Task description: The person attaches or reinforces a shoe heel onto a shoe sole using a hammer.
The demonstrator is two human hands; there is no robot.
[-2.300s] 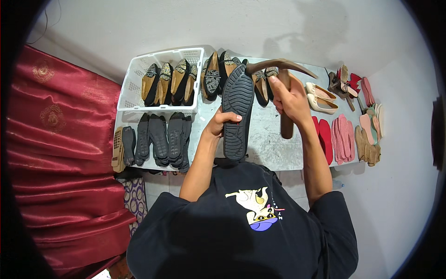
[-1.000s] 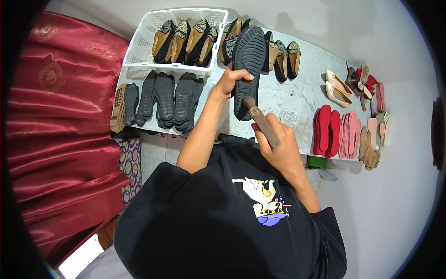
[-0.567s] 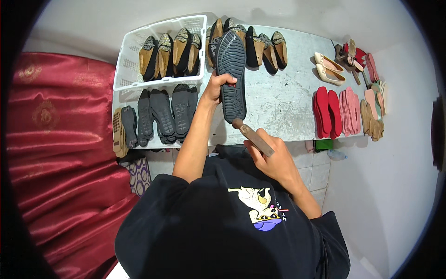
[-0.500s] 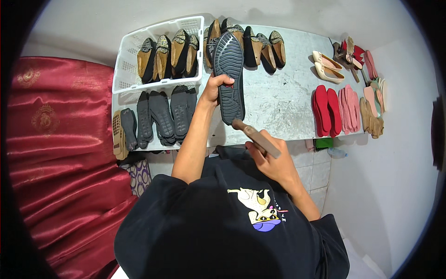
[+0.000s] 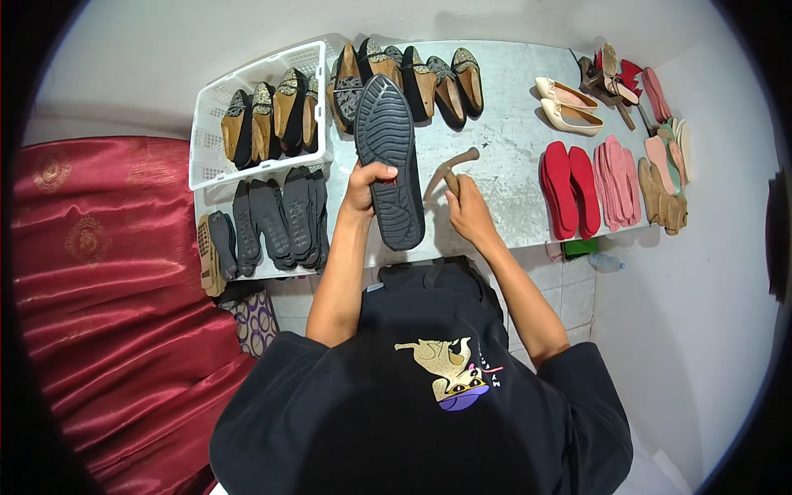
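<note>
My left hand [image 5: 367, 183] grips a black shoe [image 5: 389, 157] by its edge, rubber sole facing up, over the grey table [image 5: 511, 144]. My right hand [image 5: 469, 208] is closed round the wooden handle of a brown hammer [image 5: 450, 171] just right of the shoe, its head low near the table top. A row of embellished flat shoes [image 5: 412, 76] lies along the table's far edge behind the sole.
A white plastic basket [image 5: 208, 140] at the left holds several shoes, with black soles [image 5: 272, 216] in front. Cream flats [image 5: 568, 106], red insoles [image 5: 569, 188], pink insoles [image 5: 615, 180] and tan insoles [image 5: 664, 194] lie at right. Red fabric [image 5: 107, 289] covers the left.
The hammer was raised above the shoe, then drawn back toward my body. Now it is down beside the sole on the table. My left hand kept hold of the shoe.
</note>
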